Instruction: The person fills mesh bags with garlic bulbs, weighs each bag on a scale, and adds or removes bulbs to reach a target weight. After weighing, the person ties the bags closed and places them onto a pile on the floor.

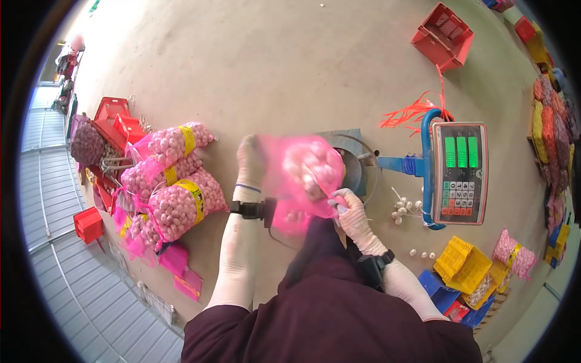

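Observation:
A pink mesh bag (279, 175) with white garlic bulbs (312, 164) in it stands in front of my body, over the scale platform (351, 172). My left hand (249, 162), in a white glove and slightly blurred, is closed at the bag's left edge, where the mesh stretches out to it. The fingertips there are partly hidden. On the bag's near right side, the gloved fingers of my right hand (354, 219) pinch a gathered piece of the mesh.
The scale's display (459, 172) stands at right on a blue post. Filled garlic bags (178, 209) are piled at left. Loose bulbs (404, 209) lie below the post. Yellow crates (463, 265) are at lower right, a red crate (443, 36) at upper right.

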`<state>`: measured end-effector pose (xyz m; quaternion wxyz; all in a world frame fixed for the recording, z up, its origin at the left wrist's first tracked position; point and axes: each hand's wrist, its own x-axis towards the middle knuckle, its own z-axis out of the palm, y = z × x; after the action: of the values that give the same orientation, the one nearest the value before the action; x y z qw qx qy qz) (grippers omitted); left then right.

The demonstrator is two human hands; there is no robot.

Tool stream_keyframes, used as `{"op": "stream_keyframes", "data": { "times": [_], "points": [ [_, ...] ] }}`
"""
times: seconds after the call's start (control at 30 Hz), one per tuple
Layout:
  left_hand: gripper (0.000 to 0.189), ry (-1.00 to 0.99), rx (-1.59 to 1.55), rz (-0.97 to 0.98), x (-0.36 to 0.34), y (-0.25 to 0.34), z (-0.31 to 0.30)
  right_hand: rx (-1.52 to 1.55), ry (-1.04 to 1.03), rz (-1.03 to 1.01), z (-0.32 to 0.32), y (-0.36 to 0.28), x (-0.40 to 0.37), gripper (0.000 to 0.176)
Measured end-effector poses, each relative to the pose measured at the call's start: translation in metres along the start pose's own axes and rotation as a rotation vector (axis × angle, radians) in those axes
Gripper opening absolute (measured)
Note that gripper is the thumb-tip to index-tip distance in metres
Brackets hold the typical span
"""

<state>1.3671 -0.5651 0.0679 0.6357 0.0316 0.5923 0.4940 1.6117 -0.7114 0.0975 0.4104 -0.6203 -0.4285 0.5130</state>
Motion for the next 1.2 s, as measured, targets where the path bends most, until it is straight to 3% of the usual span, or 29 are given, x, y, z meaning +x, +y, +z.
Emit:
{"op": "stream_keyframes", "data": {
  "times": [0.03, 0.07, 0.1, 0.13, 0.2, 0.23, 0.27, 0.33, 0.37, 0.47, 0.5, 0.53, 0.63, 0.73, 0.8, 0.87, 0.93, 1.0, 1.03, 1.07, 1.1, 1.13, 1.2],
  "points": [
    [0.024, -0.043, 0.191, 0.23, 0.04, -0.028, -0.014, 0.017, -0.021, 0.093, -0.006, -0.02, 0.002, 0.013],
    [0.022, -0.08, 0.379, 0.467, 0.088, -0.054, -0.007, 0.284, -0.015, 0.326, -0.02, -0.025, -0.002, 0.013],
    [0.02, 0.03, 0.347, 0.329, 0.033, -0.041, 0.026, 0.435, 0.018, 0.361, -0.037, -0.015, -0.002, 0.012],
    [0.02, 0.021, 0.345, 0.333, 0.027, -0.038, 0.025, 0.586, 0.063, 0.396, -0.049, -0.007, -0.003, 0.012],
    [0.02, 0.076, -0.191, 0.071, 0.033, -0.033, 0.024, 0.539, 0.101, 0.27, -0.041, -0.024, 0.005, 0.011],
    [0.015, -0.151, 0.064, 0.205, 0.037, -0.026, 0.002, 0.239, 0.029, 0.159, -0.033, -0.037, 0.012, 0.011],
    [0.015, -0.139, 0.075, 0.186, 0.017, -0.025, -0.003, -0.06, -0.057, 0.055, -0.026, -0.045, 0.008, 0.011],
    [0.022, -0.031, -0.023, 0.239, -0.002, 0.012, 0.04, 0.013, -0.035, 0.067, -0.015, -0.031, 0.016, 0.013],
    [0.023, 0.024, -0.133, -0.038, -0.004, 0.016, 0.045, -0.033, -0.014, 0.047, -0.016, -0.032, 0.019, 0.013],
    [0.024, -0.051, -0.029, -0.023, -0.044, 0.005, 0.059, -0.014, 0.02, 0.119, -0.032, -0.021, 0.0, 0.016],
    [0.024, -0.074, -0.048, -0.018, -0.059, 0.005, 0.066, 0.117, 0.018, 0.357, -0.043, -0.045, -0.002, 0.017],
    [0.024, -0.07, -0.055, -0.017, -0.064, 0.0, 0.064, 0.01, 0.077, 0.175, -0.049, -0.039, -0.003, 0.018],
    [0.024, -0.206, 0.016, 0.058, -0.068, -0.017, 0.046, 0.062, 0.067, 0.332, -0.066, -0.047, -0.007, 0.018],
    [0.024, -0.191, 0.118, 0.066, -0.076, -0.035, 0.033, 0.008, 0.228, 0.173, -0.083, 0.011, -0.008, 0.017],
    [0.024, -0.094, 0.054, 0.067, -0.076, -0.048, 0.033, -0.1, 0.287, 0.014, -0.084, 0.015, -0.002, 0.013],
    [0.023, -0.012, 0.035, -0.086, -0.064, -0.053, 0.033, -0.137, 0.294, 0.073, -0.09, 0.024, 0.003, 0.015],
    [0.022, -0.053, 0.061, -0.06, -0.077, -0.064, 0.03, -0.042, 0.253, 0.166, -0.096, 0.058, 0.002, 0.016],
    [0.021, -0.265, 0.206, 0.25, -0.091, -0.077, 0.038, 0.006, 0.294, 0.078, -0.098, 0.057, -0.003, 0.018],
    [0.02, -0.19, 0.172, -0.004, -0.094, -0.079, 0.04, 0.081, 0.345, 0.11, -0.101, 0.064, -0.007, 0.02],
    [0.02, -0.199, 0.18, -0.012, -0.094, -0.08, 0.044, 0.151, 0.389, 0.161, -0.102, 0.065, -0.017, 0.023],
    [0.02, -0.188, 0.213, 0.038, -0.096, -0.08, 0.044, 0.041, 0.383, 0.049, -0.105, 0.069, -0.019, 0.029],
    [0.019, -0.179, 0.246, 0.09, -0.097, -0.079, 0.044, 0.041, 0.392, 0.065, -0.107, 0.071, -0.028, 0.029],
    [0.018, -0.197, 0.311, 0.154, -0.093, -0.073, 0.054, 0.036, 0.233, 0.178, -0.105, 0.03, -0.028, 0.031]
  ]
}}
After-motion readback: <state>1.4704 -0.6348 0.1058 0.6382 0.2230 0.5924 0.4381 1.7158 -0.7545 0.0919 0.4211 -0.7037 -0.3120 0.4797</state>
